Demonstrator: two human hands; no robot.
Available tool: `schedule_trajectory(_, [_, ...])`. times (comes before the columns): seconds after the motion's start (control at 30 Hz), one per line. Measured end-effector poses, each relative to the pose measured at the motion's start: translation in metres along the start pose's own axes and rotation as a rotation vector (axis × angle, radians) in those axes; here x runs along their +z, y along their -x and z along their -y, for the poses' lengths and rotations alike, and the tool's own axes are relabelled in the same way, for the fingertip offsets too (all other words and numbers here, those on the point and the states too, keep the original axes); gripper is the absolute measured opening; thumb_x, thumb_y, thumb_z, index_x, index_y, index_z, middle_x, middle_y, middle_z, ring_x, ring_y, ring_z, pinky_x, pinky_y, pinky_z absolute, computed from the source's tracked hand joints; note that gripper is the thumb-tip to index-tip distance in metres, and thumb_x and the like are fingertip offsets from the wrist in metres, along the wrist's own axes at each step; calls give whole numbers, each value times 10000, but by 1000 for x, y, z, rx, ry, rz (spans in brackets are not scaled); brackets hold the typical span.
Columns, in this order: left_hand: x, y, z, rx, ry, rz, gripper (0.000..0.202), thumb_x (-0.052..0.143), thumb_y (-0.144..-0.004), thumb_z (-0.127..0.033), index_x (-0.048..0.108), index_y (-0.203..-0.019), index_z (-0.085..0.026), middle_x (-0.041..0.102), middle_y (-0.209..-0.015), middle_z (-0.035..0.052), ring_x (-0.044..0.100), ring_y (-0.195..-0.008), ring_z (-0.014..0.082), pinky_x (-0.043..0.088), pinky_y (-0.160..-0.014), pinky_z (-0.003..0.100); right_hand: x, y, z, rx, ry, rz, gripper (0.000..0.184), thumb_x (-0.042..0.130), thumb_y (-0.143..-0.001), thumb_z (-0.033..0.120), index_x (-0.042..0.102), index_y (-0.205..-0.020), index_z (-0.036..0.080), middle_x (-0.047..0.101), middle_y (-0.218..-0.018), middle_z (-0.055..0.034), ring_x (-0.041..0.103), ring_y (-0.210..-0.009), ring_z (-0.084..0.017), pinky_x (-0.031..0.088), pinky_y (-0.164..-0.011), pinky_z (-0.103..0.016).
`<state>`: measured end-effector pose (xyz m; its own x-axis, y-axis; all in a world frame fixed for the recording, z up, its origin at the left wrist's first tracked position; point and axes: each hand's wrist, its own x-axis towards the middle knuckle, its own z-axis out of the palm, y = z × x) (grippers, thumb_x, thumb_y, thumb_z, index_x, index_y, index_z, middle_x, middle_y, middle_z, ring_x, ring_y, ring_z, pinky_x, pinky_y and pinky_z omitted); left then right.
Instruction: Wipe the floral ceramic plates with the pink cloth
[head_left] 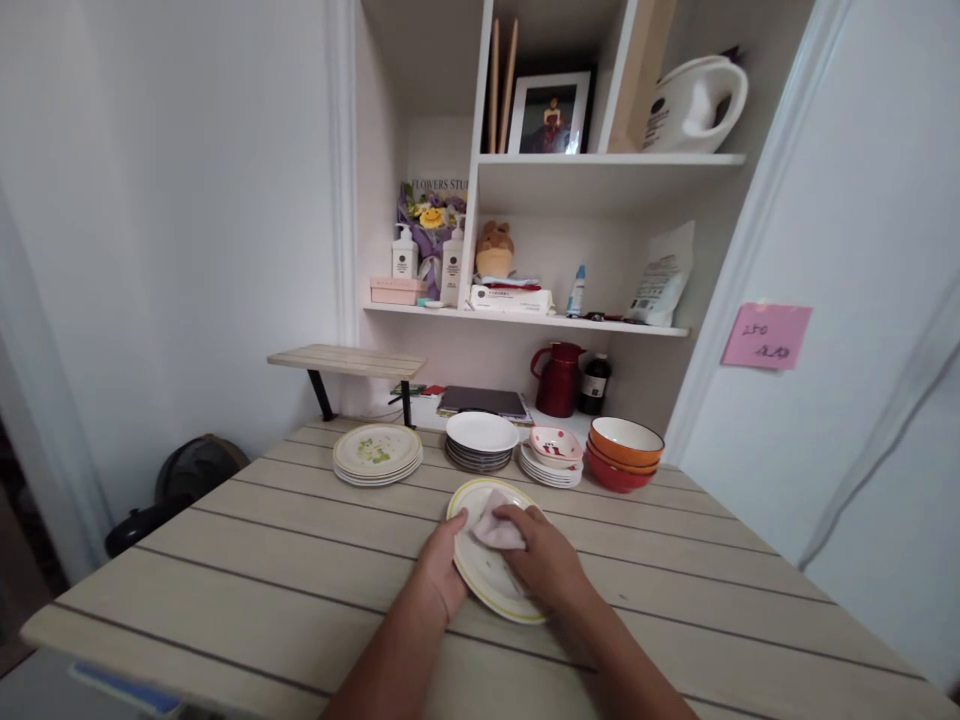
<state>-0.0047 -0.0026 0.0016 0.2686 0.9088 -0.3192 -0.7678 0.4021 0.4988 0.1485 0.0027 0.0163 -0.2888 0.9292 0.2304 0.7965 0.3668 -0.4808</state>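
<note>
A white plate with a yellow rim [487, 588] is tilted above the slatted table, near the middle of the view. My left hand [444, 565] grips its left edge, thumb on the upper face and the other fingers hidden beneath. In my right hand [546, 556] is a bunched pale pink cloth [498, 530], pressed against the plate's upper face. Behind the plate stand a stack of plates with a green pattern [377, 452] and a stack of white and dark plates [481, 434].
Small dishes [551, 470] with a pink patterned bowl [556, 446] on top and stacked orange and red bowls [624, 455] stand at the back right. A small raised shelf [345, 360] is at the back left. Behind are a red jug [559, 380] and a dark bottle [595, 384].
</note>
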Motion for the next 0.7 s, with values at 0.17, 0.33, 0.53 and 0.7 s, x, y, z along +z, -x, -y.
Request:
schedule_trajectory(0.17, [-4,-1,3,11,4,18,538,610,-799,-260,533,-1292,-62,742,-994,191,698,-933,322,494,-892,441,-3,4,-5,32,38,-23,454,510,-766,141,591,-1189,285,590,-1049,-61,609,-906,-207,397,-756,-286])
schedule_trajectory(0.33, [-5,-6,2,20,22,31,447,579,-812,-247,594,-1217,-60,755,-942,171,716,-856,297,513,-864,406,7,11,21,-176,30,57,472,536,-783,200,572,-1232,340,588,-1101,-42,602,-941,-203,409,-763,-279])
schedule_trajectory(0.53, [-6,-5,2,-2,-16,7,463,583,-813,-259,584,-1232,-61,754,-937,177,712,-875,308,506,-868,424,-5,0,1,-37,59,26,422,547,-789,190,600,-1191,309,596,-1089,-47,605,-926,-194,395,-751,-264])
schedule_trajectory(0.7, [-6,-4,4,-28,-35,-4,511,611,-796,-256,559,-1253,-35,747,-967,190,698,-932,321,505,-871,426,-15,3,-15,46,100,6,329,521,-797,190,614,-1105,262,621,-963,-51,601,-820,-197,363,-693,-271])
